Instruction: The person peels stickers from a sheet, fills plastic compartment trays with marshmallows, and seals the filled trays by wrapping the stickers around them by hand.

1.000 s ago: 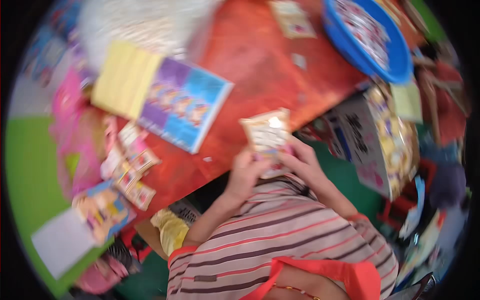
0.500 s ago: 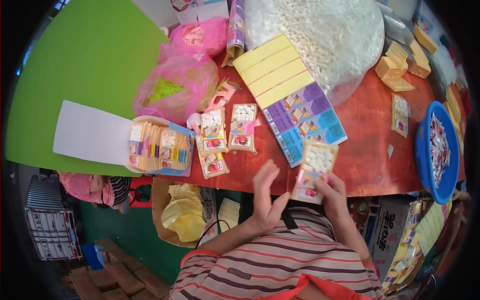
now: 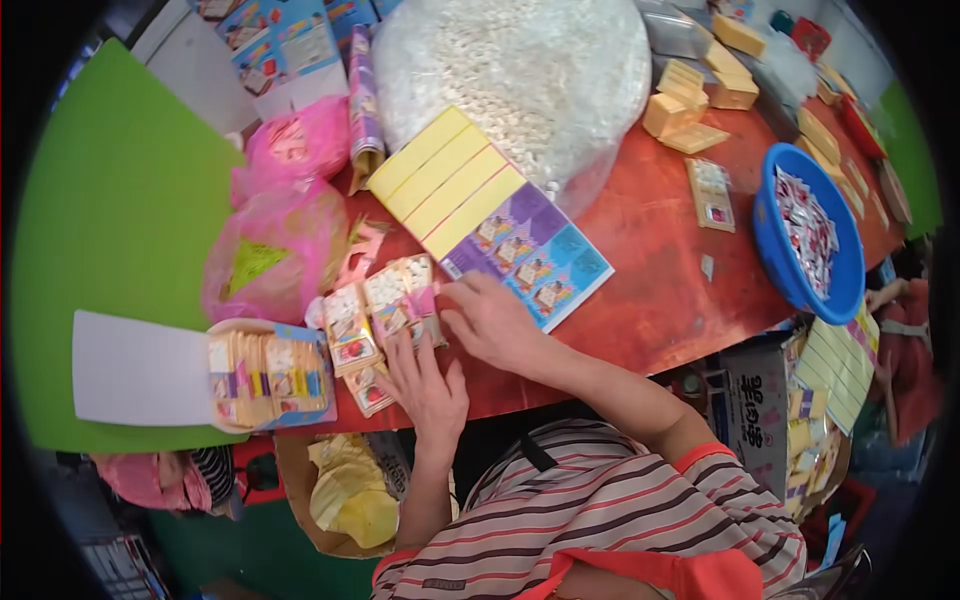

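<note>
Small candy packs (image 3: 398,277), trays of white pieces with printed labels, lie in a low pile near the table's left front. My left hand (image 3: 430,390) rests on the lower end of the right-hand pack, fingers spread. At that pack's right edge, my right hand (image 3: 492,318) has bent fingers held apart; the fingertips are close to or touching the edge. Another pack (image 3: 348,325) lies just left, overlapping one beneath it. Behind my right hand is a sheet of printed labels (image 3: 515,250). An open-lidded box (image 3: 325,375) stands at left, filled with upright packs.
A large clear bag of white pieces (image 3: 590,90) and pink plastic bags (image 3: 300,225) stand at the back. A blue basin of sachets (image 3: 845,285) sits at right, near a single pack (image 3: 710,195) and stacked wooden-coloured trays (image 3: 680,105). Below the edge is a carton with yellow paper (image 3: 355,490).
My hands have moved left from in front of my body to the pile. The pack that was in my right hand now appears to lie on the right-hand pack. The camera view has shifted right.
</note>
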A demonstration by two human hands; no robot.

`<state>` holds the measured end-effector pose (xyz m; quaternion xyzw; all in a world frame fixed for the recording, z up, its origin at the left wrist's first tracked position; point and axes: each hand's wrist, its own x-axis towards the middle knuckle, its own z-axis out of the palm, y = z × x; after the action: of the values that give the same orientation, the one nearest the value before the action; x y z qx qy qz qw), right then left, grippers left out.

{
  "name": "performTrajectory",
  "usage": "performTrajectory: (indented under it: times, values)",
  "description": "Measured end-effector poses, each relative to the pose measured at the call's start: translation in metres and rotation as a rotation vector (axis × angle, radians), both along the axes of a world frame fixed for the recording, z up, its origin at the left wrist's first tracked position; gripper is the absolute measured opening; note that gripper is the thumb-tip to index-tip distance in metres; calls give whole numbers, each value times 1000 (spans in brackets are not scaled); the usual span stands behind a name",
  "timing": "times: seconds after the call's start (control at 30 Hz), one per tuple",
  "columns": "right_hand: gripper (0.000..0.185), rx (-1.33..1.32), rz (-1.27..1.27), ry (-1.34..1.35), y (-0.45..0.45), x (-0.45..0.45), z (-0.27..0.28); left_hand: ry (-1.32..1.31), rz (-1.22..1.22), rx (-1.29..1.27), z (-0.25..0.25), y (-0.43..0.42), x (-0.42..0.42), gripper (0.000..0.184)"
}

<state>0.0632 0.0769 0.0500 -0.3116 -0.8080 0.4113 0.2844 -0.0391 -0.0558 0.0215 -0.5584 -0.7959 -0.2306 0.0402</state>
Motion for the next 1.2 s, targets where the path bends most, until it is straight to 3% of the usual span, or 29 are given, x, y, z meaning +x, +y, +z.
performTrajectory:
  times: [0.07,0.13,0.17,0.23,0.27,0.3,0.37,0.43,0.5,0.63,0.7,0.77,0.83,0.97,1.07,1.2]
  values:
    - [47,395,-253,-107,12,24,-6,7,-31,45,1,5,6,59]
    - [50,456,-390,-163,30,42,-15,-525,-226,286,10,16,20,61]
    - [54,527,-531,-211,39,52,-20,-538,-252,281,7,20,24,61]
    - [60,556,-642,-285,52,68,-29,-1215,-125,261,-2,39,37,66]
    - [61,453,-636,-261,56,73,-34,-1499,-122,302,-4,50,39,71]
    - [62,353,-630,-229,59,81,-36,-1508,-243,403,4,60,45,66]
    - [62,140,-534,-223,58,91,-35,-1655,-215,538,1,67,49,68]
    - [58,172,-575,-63,55,97,-40,-1684,-76,525,0,69,41,71]
    - [54,107,-575,-23,51,112,-40,-1908,-154,521,0,67,37,66]
    - [47,72,-483,-63,53,147,-36,-1851,-326,433,-7,74,46,58]
    - [51,371,-677,-192,74,165,-35,-1872,-329,402,-5,75,48,56]
    - [54,466,-851,-436,109,191,-27,-1855,-359,364,1,77,52,54]
    - [60,538,-988,-516,150,220,-30,-1853,-336,355,2,79,53,53]
    - [64,490,-1118,-699,198,264,-41,-1870,-339,333,-4,79,50,52]
    - [62,265,-1090,-803,208,274,-49,-1842,-331,336,-4,80,51,51]
    - [59,379,-1018,-735,192,273,-55,-1825,-278,326,-4,82,52,52]
